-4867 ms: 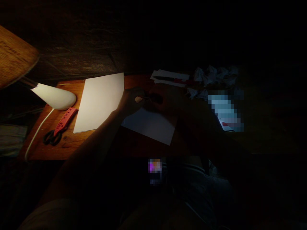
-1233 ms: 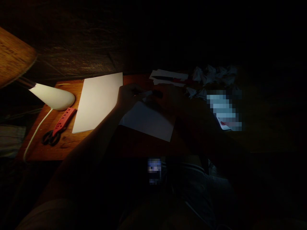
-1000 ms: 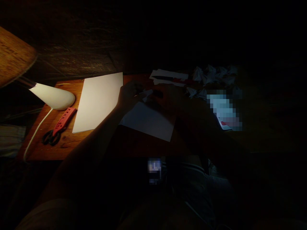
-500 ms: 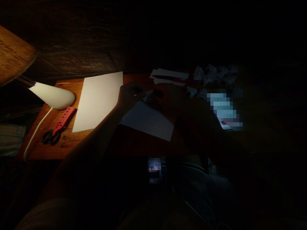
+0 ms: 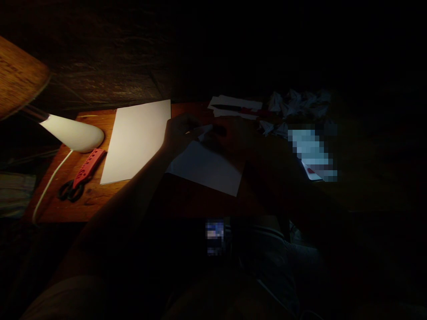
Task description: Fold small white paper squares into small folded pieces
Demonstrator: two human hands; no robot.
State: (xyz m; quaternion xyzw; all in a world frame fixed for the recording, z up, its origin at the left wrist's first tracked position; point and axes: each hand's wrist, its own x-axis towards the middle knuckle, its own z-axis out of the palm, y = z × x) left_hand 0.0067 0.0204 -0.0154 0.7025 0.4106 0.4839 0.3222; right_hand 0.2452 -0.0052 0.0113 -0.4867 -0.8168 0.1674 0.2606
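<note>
One paper (image 5: 204,132) btwn L hand (image 5: 178,130), R hand (image 5: 232,131), well off tbl's nr edge (image 5: 66,218)

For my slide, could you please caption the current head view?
Left fingers hold a small paper piece by a larger shadowed sheet, with scissors near the lamp.

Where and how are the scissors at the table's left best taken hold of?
Probably by the black loop handles, coming from the near edge of the table: the scissors lie with the loops towards that side, while the red end lies beside the lamp base.
</note>
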